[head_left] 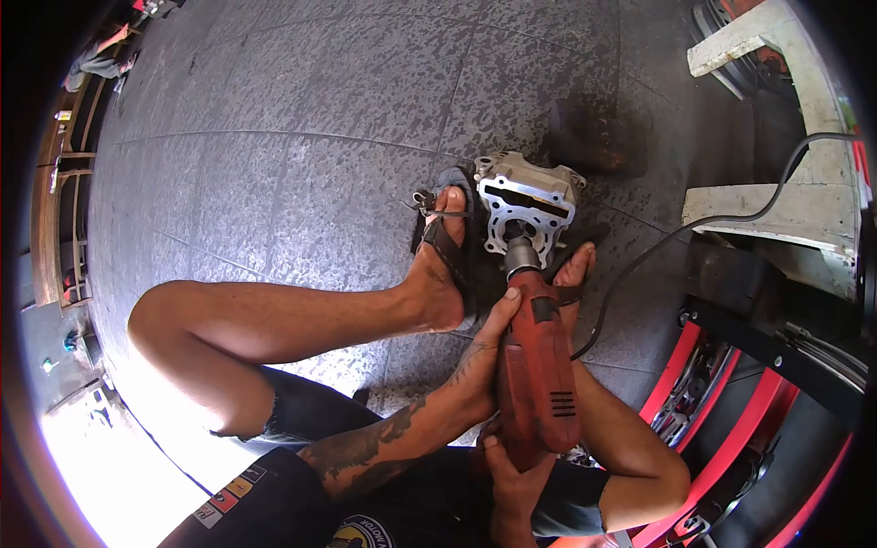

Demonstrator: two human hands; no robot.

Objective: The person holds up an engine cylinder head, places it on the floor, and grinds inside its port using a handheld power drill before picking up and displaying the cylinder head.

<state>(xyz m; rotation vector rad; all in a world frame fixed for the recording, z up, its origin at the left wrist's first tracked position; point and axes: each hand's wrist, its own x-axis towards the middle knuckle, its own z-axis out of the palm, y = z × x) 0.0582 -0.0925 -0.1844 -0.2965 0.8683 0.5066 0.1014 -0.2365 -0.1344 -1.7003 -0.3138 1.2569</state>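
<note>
A worn red electric drill (537,384) points away from me, its metal chuck (522,254) over the near side of an engine cylinder head (539,203). The tip in the chuck goes into a round opening there; how deep, I cannot tell. My left hand (493,342) grips the drill's body from the left, thumb along its top. Farther back, my right hand (519,484) is wrapped round the rear end, its fingers mostly hidden. The cylinder head rests on the floor between my sandalled feet, a bright machined face with bolt holes turned toward me.
A black cable (671,236) runs from the drill to the upper right. Red metal racks (744,411) stand close on the right, beyond them a white-painted wooden stand (772,215). Dark floor tiles (347,110) spread ahead. Another person (96,64) is at the far left beside wooden shelving (50,210).
</note>
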